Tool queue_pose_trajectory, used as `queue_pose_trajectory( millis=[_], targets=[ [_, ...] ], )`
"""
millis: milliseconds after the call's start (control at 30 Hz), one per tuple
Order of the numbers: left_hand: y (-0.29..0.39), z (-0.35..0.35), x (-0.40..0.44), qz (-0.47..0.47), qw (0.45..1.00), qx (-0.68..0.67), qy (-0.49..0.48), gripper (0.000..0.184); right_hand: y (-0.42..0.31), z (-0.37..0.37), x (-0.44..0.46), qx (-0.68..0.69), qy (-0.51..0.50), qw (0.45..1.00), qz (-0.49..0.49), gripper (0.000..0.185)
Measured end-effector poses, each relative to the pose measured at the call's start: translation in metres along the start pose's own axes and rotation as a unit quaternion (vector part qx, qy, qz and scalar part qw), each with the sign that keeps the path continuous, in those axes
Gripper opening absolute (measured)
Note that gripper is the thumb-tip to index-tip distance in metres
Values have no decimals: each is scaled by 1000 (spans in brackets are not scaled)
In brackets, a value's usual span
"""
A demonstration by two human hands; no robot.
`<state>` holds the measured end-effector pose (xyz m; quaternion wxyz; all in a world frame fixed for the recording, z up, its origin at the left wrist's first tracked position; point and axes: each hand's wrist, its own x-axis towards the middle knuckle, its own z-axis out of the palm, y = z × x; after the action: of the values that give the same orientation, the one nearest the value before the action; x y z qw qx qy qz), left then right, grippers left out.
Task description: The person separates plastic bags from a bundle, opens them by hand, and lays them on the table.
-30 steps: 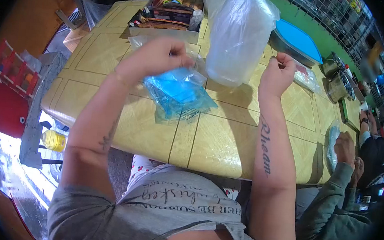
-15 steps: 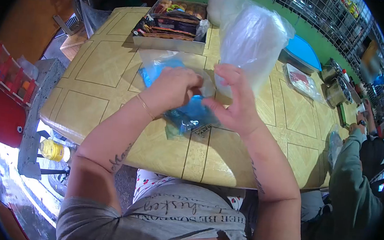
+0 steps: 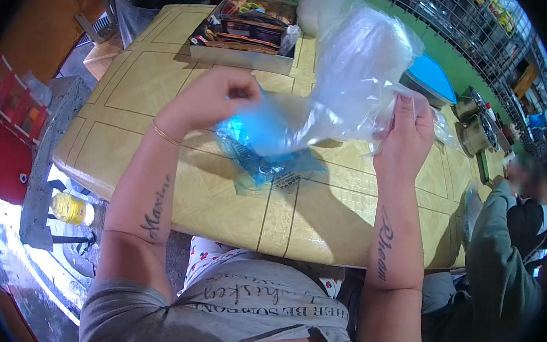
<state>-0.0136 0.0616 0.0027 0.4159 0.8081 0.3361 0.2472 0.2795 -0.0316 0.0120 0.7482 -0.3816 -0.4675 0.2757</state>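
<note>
A thin clear plastic bag [image 3: 345, 122] is stretched between my two hands, partly smeared by motion. At its left end my left hand [image 3: 218, 96] is closed in a pinch. My right hand [image 3: 408, 127] pinches the other end between thumb and fingers. Below and between them, a blue plastic packet [image 3: 267, 164] with clear edges and some print lies on the table; the stretched plastic covers part of it. Just behind my right hand stands a large clear bag [image 3: 363, 49] filled with whitish plastic.
A metal tray [image 3: 240, 59] of packets stands at the back of the patterned table [image 3: 212, 211]. Behind the large bag is a blue-lidded container [image 3: 432, 77], with metal pots [image 3: 480, 132] to its right. Another person's sleeve [image 3: 496, 240] is at the right edge.
My hands have moved apart, left hand leftward and right hand to the right and up. Clear plastic that lay around the blue packet is now lifted and stretched between them.
</note>
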Motion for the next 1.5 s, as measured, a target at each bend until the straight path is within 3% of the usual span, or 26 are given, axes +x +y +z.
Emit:
queue_pose_trajectory(
  millis=[100,200,300,400,500,600,700,900,1033,1167,1200,1267,1367,1433,1500],
  targets=[
    [2,8,1,74,976,-201,41,50,-5,1,1,28,33,998,38,17],
    [3,34,-2,165,956,-241,12,73,-15,16,-7,96,31,990,102,18],
    [-2,59,-5,92,881,-462,42,98,-9,6,-5,146,14,982,120,23],
    [26,53,0,74,777,-609,-142,106,-6,-3,5,182,84,969,145,25],
    [17,51,5,104,810,-553,-165,107,-1,-14,13,180,134,961,162,25],
    [21,63,2,138,867,-474,-59,105,-4,-14,11,154,137,965,163,24],
    [30,67,0,151,884,-442,13,80,-1,-13,8,107,117,975,155,27],
    [19,59,4,70,909,-384,147,17,3,-4,7,95,125,981,111,20],
    [10,51,8,61,905,-384,174,17,10,-20,19,68,135,986,69,17],
    [5,48,9,41,910,-375,173,19,10,-41,30,-83,170,982,20,18],
    [7,47,9,31,910,-379,167,20,3,-35,26,-180,175,963,-97,20],
    [11,50,8,34,908,-387,154,17,-13,-13,9,-360,174,858,-321,24],
    [13,61,7,63,906,-401,122,14,-7,2,-15,-326,29,853,-406,30],
    [19,69,4,62,913,-390,101,14,-7,20,-37,-308,-154,888,-306,37],
    [35,77,-2,33,929,-360,84,15,-7,44,-52,-270,-249,902,-228,38]
  ],
)
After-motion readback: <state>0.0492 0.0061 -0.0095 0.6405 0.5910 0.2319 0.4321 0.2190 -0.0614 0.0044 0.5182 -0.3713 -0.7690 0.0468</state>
